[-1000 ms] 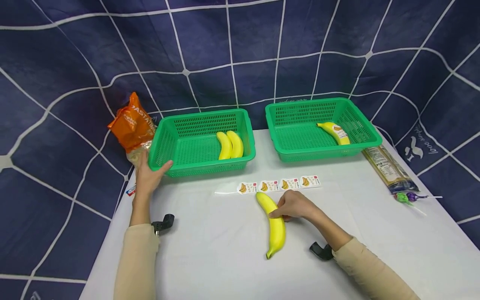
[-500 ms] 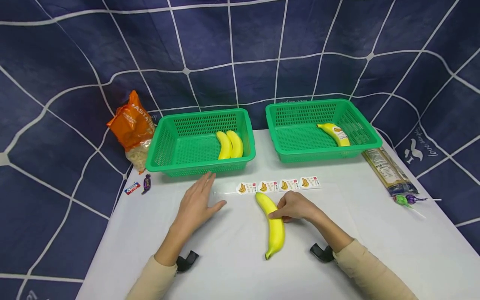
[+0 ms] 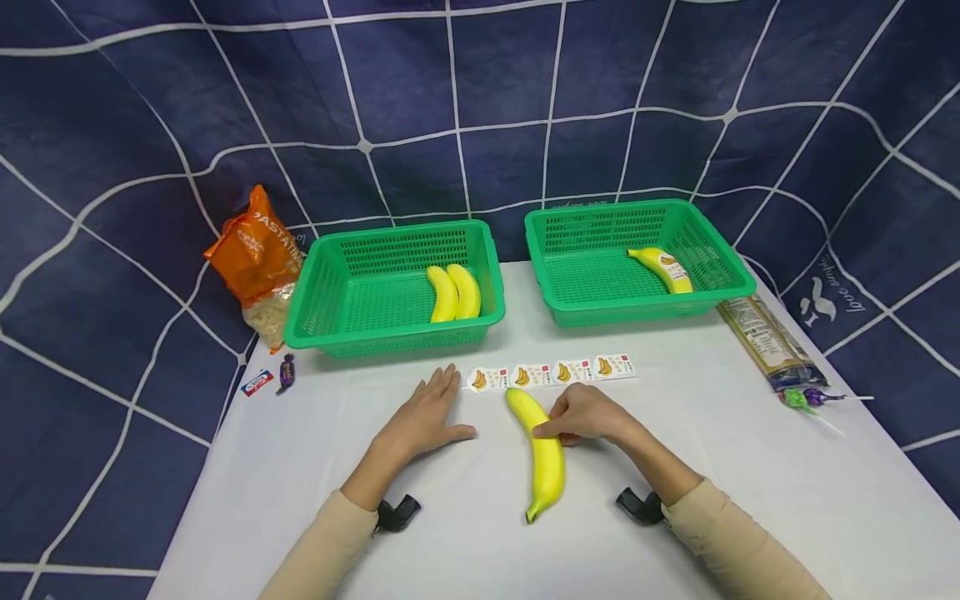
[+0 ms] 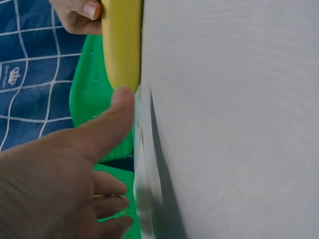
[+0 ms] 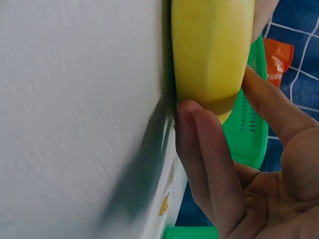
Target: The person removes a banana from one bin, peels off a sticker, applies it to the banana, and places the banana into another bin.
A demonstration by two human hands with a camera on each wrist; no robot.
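A yellow banana (image 3: 542, 450) lies lengthwise on the white table (image 3: 480, 517). My right hand (image 3: 581, 414) holds it near its far end, thumb on top and fingers against its side (image 5: 209, 59). My left hand (image 3: 427, 417) rests flat on the table left of the banana, fingers straight, fingertips by the near end of a strip of banana stickers (image 3: 551, 372). In the left wrist view the thumb (image 4: 107, 127) points toward the banana (image 4: 122, 45). The left green basket (image 3: 330, 283) holds two bananas (image 3: 453, 293); the right green basket (image 3: 712, 258) holds one labelled banana (image 3: 660, 268).
An orange pasta bag (image 3: 255, 258) leans at the back left, with two small wrapped candies (image 3: 270, 377) in front of it. A long clear packet (image 3: 761, 342) and lollipops (image 3: 810, 398) lie at the right edge.
My left hand left the left basket's corner and came across to the table beside the sticker strip. The right hand and banana have stayed put.
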